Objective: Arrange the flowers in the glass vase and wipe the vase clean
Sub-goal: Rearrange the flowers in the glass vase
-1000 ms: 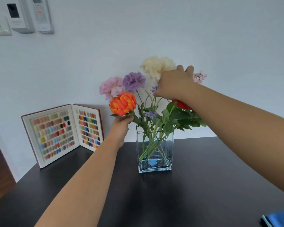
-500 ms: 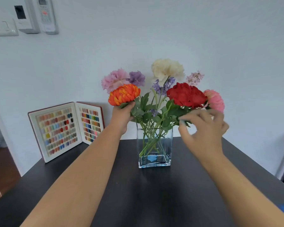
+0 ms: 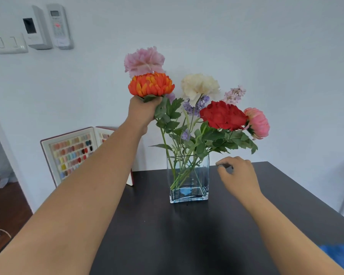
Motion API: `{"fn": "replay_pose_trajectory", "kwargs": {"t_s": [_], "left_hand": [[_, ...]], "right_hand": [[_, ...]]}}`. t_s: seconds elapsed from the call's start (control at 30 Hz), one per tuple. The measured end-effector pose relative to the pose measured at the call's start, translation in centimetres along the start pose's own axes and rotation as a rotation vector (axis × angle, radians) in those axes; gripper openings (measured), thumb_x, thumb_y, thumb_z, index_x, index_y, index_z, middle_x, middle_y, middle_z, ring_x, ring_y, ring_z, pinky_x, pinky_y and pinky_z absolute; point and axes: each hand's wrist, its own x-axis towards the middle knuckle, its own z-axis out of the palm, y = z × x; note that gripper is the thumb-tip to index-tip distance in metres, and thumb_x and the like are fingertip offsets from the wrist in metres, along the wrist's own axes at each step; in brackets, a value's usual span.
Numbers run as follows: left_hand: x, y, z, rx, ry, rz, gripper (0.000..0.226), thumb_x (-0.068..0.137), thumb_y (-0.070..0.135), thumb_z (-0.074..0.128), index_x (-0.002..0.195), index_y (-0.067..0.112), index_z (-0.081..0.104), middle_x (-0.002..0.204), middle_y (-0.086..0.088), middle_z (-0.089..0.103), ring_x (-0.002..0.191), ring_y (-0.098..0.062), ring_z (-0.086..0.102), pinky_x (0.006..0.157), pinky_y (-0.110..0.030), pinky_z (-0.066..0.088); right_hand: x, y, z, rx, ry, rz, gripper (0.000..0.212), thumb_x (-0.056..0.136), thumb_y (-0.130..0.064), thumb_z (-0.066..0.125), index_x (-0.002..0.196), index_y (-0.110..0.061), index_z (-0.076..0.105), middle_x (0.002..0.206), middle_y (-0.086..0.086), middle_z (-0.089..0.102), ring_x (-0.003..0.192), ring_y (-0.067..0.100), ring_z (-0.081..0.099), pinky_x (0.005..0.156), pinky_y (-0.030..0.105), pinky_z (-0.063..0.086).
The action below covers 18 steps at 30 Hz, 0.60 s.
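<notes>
Against a plain white wall, the glass vase [image 3: 188, 176] stood on the dark counter [image 3: 187, 235], the left hand [image 3: 142, 111] closed around the orange flower [image 3: 151, 85] stem up and left of it, while the right hand [image 3: 237, 175], loosely curled and empty, hung just beside its right wall.

A dark table [image 3: 216, 235] carries the glass vase [image 3: 188, 175]; left of the vase stands an open swatch book [image 3: 72, 153] — right and nearer, a blue cloth [image 3: 340, 255].
</notes>
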Motion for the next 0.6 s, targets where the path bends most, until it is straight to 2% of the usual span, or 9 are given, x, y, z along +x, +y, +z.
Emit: {"fn": "replay_pose_trajectory", "kwargs": {"t_s": [0.07, 0.2, 0.4, 0.6], "left_hand": [[0.3, 1.0, 0.4, 0.034, 0.0, -0.005, 0.015, 0.085, 0.006, 0.067, 0.076, 0.017, 0.065, 0.081, -0.01, 0.068, 0.069, -0.021, 0.067, 0.064, -0.037, 0.058], [1.6, 3.6, 0.6, 0.009, -0.001, 0.007, 0.019, 0.085, 0.006, 0.066, 0.072, 0.02, 0.065, 0.069, -0.003, 0.066, 0.053, -0.012, 0.064, 0.05, -0.027, 0.054], [2.4, 5.1, 0.4, 0.077, -0.056, -0.014, 0.009, 0.086, 0.013, 0.068, 0.087, 0.022, 0.066, 0.088, -0.002, 0.071, 0.072, -0.015, 0.069, 0.051, -0.025, 0.055], [2.8, 5.5, 0.4, 0.067, -0.057, 0.011, 0.01, 0.088, 0.013, 0.064, 0.085, 0.022, 0.065, 0.088, -0.004, 0.068, 0.072, -0.02, 0.066, 0.052, -0.027, 0.057]], "right_hand": [[-0.1, 0.4, 0.1, -0.007, -0.012, 0.006, 0.018, 0.084, -0.019, 0.056, 0.089, -0.031, 0.07, 0.093, -0.006, 0.064, 0.096, 0.022, 0.046, 0.077, 0.03, 0.036], [-0.3, 1.2, 0.2, -0.039, -0.058, 0.009, 0.017, 0.085, -0.02, 0.057, 0.092, -0.03, 0.069, 0.092, -0.007, 0.064, 0.098, 0.022, 0.047, 0.079, 0.031, 0.039], [-0.7, 1.6, 0.7, -0.035, -0.073, -0.013, 0.017, 0.084, -0.019, 0.058, 0.089, -0.032, 0.068, 0.09, -0.009, 0.063, 0.096, 0.02, 0.047, 0.076, 0.03, 0.039], [-0.9, 1.4, 1.2, -0.025, -0.094, -0.015, 0.019, 0.084, -0.018, 0.057, 0.087, -0.033, 0.068, 0.094, -0.012, 0.063, 0.094, 0.017, 0.045, 0.077, 0.031, 0.043]]}}
